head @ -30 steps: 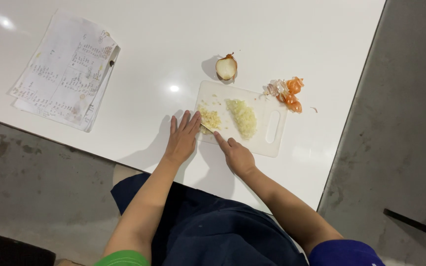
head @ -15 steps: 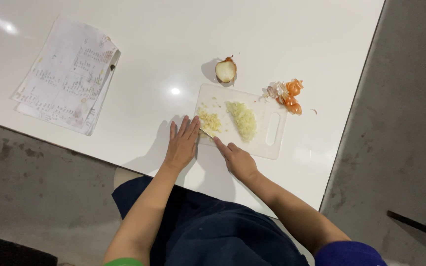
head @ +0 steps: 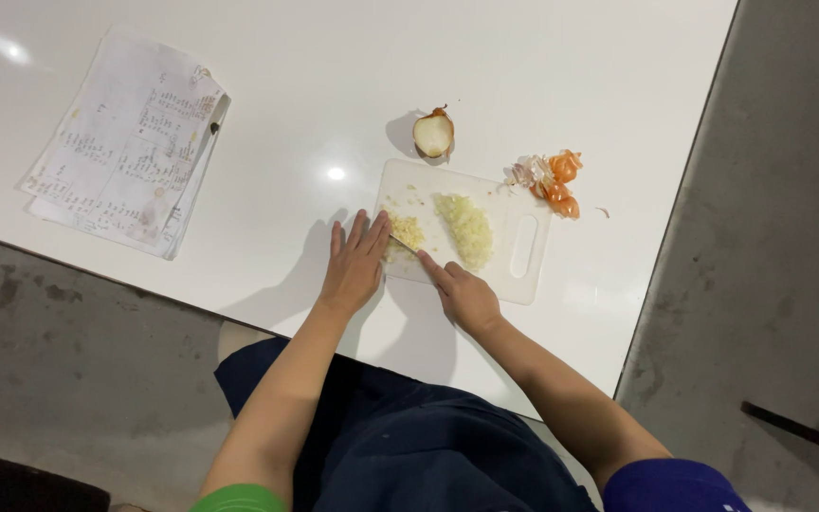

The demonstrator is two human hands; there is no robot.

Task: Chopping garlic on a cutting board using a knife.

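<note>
A white cutting board (head: 523, 280) lies on the white table (head: 286, 95). On it are a larger heap of chopped onion (head: 466, 228) and a smaller heap (head: 404, 229) by the board's left edge. My left hand (head: 354, 264) lies flat with fingers together, touching the small heap. My right hand (head: 462, 294) grips a knife (head: 408, 248) whose blade lies at that heap, mostly hidden by the hand. A half onion (head: 433, 133) sits behind the board.
Onion peels (head: 552, 180) lie at the board's far right corner. A stack of printed papers with a pen (head: 130, 147) is at the left. The table edge runs close to my body; grey floor (head: 789, 237) lies to the right.
Both hands have stayed at the small heap with only slight shifts; the view has moved a little.
</note>
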